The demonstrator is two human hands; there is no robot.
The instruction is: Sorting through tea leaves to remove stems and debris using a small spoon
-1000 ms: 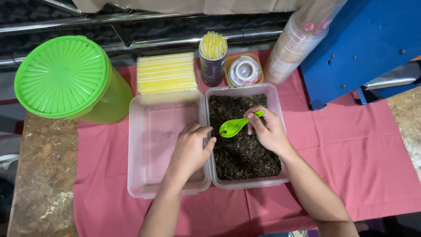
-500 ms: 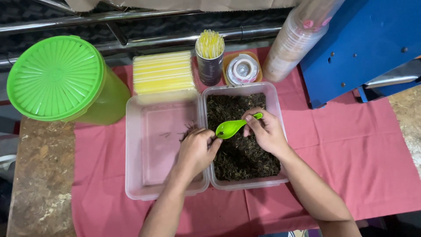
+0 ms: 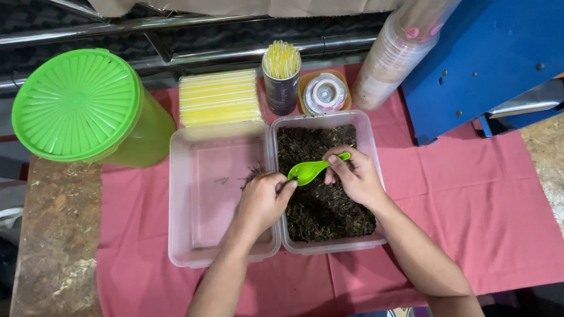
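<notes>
Our right hand (image 3: 355,176) is closed around the handle of a green plastic spoon (image 3: 310,169), fingers pinching it near the end, and the bowl of the spoon hangs just above the dark dried leaves (image 3: 320,205) that fill the right clear tub (image 3: 369,138). Our left hand (image 3: 264,199) is curled into a loose fist over the shared edge of the two tubs, its thumb almost at the spoon's bowl; we think it has a small tuft of leaves pinched in the fingers, but the knuckles hide the grip and we cannot be sure. Under that hand lies the left clear tub (image 3: 200,176), which holds only a few stray bits. Both tubs sit side by side, touching, on a pink cloth (image 3: 470,199). Behind them we see a pack of yellow straws (image 3: 218,97), a dark cup of straws (image 3: 282,73) and a stack of plastic cups (image 3: 393,58). To the far left stands a tall green lidded container (image 3: 82,105).
</notes>
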